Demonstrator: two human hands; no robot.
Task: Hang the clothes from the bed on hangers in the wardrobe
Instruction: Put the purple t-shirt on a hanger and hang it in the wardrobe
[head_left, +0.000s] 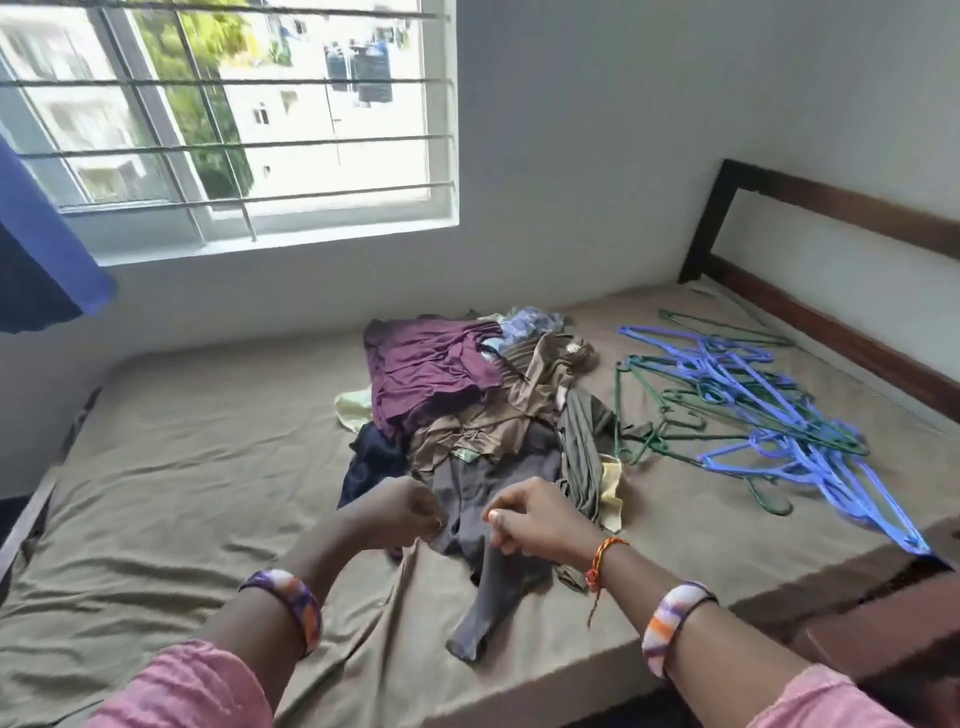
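Observation:
A pile of clothes (467, 400) lies in the middle of the bed (182, 467), with a maroon garment (426, 364) on top at the back and brown ones beside it. At the pile's near end a dark grey garment (493, 582) trails toward me. My left hand (395, 512) and my right hand (535, 517) are both closed on its upper edge, a little apart from each other. A tangle of blue and green hangers (753, 410) lies on the bed to the right of the pile. No wardrobe is in view.
A barred window (223, 114) is in the wall behind the bed, with a blue curtain (41, 249) at the left. The dark wooden headboard (831, 249) runs along the right. A dark wooden piece of furniture (893, 639) stands at the bed's near right corner.

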